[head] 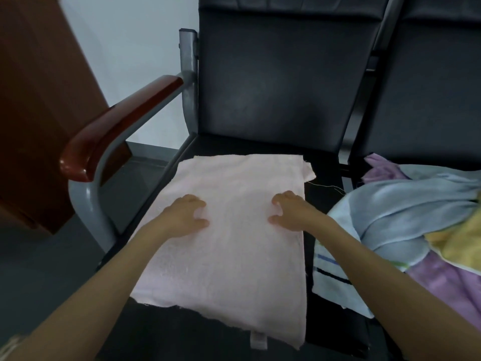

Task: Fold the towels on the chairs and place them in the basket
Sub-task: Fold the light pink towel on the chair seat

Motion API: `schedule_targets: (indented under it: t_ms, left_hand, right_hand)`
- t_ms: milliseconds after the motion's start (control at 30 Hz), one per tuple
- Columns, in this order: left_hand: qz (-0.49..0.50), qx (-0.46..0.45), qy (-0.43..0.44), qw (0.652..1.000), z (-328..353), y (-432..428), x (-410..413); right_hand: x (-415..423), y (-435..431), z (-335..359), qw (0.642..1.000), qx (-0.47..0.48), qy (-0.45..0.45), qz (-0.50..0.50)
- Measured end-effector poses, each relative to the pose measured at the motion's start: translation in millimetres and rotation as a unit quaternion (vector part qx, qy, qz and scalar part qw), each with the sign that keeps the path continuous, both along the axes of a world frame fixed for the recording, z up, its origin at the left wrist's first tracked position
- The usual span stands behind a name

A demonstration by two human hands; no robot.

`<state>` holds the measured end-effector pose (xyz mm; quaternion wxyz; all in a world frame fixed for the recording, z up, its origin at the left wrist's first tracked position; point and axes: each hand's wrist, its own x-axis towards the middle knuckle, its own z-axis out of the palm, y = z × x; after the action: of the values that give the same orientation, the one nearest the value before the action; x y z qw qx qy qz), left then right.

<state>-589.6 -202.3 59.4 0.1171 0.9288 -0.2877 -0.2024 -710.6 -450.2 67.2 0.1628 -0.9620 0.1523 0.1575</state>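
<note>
Towel point(234, 230) on chair seat point(322, 178), towel pile point(416, 217) right

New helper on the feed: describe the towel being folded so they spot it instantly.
Find the black padded chair with the red-brown wooden armrest. On its seat lies a flat pale pink towel, with the left hand and right hand resting on it. Its neighbours, a heap of blue, lilac and yellow towels, lie crumpled on the next seat.

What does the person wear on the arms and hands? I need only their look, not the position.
Nothing is worn on the left hand or the right hand: no gloves, rings or watch show. The left forearm and the right forearm are bare, without sleeves. Pale fabric at the lower left corner may be clothing.
</note>
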Motion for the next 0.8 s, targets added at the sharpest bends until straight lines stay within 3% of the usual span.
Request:
schedule_targets:
  t_ms: [100, 233, 333, 400, 533, 633, 700, 800]
  left_hand:
    - [-0.02, 0.033, 0.017, 0.999, -2.1, -5.4, 6.5]
    - [0.033, -0.029, -0.142, 0.989, -3.1, -31.8, 15.7]
    - [0.071, -0.138, -0.221, 0.963, 8.5, -31.8, 9.2]
    - [0.059, -0.132, -0.193, 0.971, 13.0, -16.8, 0.1]
    - [0.015, 0.011, -0.049, 0.999, 11.7, 28.3, -11.1]
    - [-0.018, -0.009, 0.033, 0.999, 14.2, 45.4, -13.3]
    - [-0.026, -0.016, 0.034, 0.999, 8.6, 38.8, -11.6]
    - [0.002, -0.02, -0.058, 0.998, -5.8, 19.6, -10.3]
  right_hand:
    - [11.2, -11.1, -1.1, 0.997, 0.035, 0.061, -0.01]
    - [25.4, -13.6, -0.8, 0.983, -0.117, -0.132, -0.056]
    - [17.0, 6.1, -1.1, 0.969, -0.094, -0.225, -0.023]
    - [3.1, 15.9, -4.4, 0.976, -0.038, -0.214, 0.001]
    - [-21.3, 17.6, -5.3, 0.992, 0.044, -0.101, 0.054]
    - [-25.3, 10.0, -0.7, 0.996, 0.049, -0.053, 0.053]
    - [-22.5, 5.4, 0.0, 0.998, 0.021, -0.057, 0.024]
    - [-20.5, 5.5, 0.0, 0.99, -0.082, -0.118, -0.008]
